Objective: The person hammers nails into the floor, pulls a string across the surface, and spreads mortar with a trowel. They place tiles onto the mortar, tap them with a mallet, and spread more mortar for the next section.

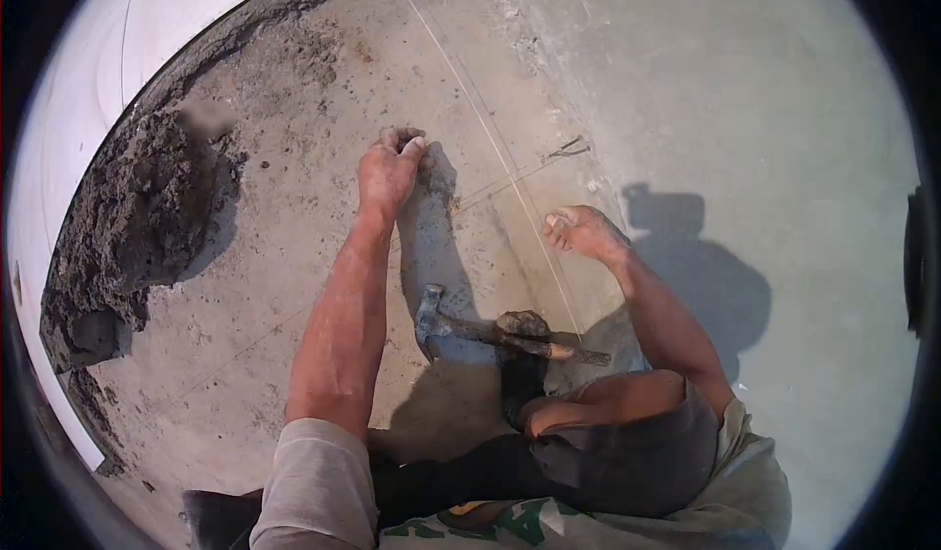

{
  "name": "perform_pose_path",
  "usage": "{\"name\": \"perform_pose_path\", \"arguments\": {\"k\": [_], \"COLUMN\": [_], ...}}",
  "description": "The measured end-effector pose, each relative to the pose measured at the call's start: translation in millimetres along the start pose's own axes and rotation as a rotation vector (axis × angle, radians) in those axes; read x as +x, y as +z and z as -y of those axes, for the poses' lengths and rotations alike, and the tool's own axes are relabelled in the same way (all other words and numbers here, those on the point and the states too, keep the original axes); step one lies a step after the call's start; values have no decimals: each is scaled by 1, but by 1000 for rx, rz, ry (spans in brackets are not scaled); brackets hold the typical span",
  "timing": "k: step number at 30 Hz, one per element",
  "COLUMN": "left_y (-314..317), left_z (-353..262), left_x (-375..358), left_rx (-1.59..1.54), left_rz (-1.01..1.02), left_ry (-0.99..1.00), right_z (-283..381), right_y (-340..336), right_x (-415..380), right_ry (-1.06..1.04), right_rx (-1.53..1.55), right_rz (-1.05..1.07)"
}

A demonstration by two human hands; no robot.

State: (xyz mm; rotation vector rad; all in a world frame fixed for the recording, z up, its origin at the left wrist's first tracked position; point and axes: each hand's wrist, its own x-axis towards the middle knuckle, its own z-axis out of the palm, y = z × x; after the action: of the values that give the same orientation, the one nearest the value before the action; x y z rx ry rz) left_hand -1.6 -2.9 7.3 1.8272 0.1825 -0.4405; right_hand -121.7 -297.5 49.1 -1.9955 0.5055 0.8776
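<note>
— How far along did the work look?

— Early, I'd judge. A thin string [490, 138] ran taut across the concrete floor [745, 109], from the far side toward the near right, and a second line [500, 185] crossed it between the two hands. The left hand [389, 170] pressed down on the floor at the far end of that crossing line, fingers [410, 144] curled together on something small; what it was, I couldn't tell.

— And the other hand?

— The right hand [585, 230] sat just right of the long string, fingers bunched near it, seemingly pinching it, though the pinch itself was too small to confirm.

— The hammer?

— The hammer [495, 332] lay on the floor near the person's knee, between the arms, held by neither hand. A nail or peg [567, 148] lay farther off, right of the string.

— So what remained?

— Fixing the line, I'd guess. A mound of wet mortar [137, 217] at the left looked untouched, so any laying seemed not yet begun.
</note>
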Motion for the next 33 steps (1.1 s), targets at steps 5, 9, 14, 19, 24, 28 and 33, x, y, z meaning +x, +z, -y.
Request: {"name": "perform_pose_path", "arguments": {"k": [5,9,14,19,24,28,33], "left_y": [2,0,0,3,4,12,25], "left_z": [7,-1,-4,8,-12,-7,-31], "left_x": [3,-1,-4,3,-14,-24,-49], "left_rx": [-80,11,-49,-20,207,224,241], "left_rz": [14,9,3,-15,-32,7,91], "left_ry": [21,32,10,33,69,132,31], "right_z": [3,1,-1,5,-6,-16,-7], "right_y": [5,4,6,11,13,14,10], "right_x": [-2,0,1,2,10,19,9], "right_ry": [-18,-49,-20,28,-14,44,48], "right_rx": [-65,-103,-22,-53,-101,-97,25], "right_rz": [-63,-49,-60,-132,-181,-192,-168]}}
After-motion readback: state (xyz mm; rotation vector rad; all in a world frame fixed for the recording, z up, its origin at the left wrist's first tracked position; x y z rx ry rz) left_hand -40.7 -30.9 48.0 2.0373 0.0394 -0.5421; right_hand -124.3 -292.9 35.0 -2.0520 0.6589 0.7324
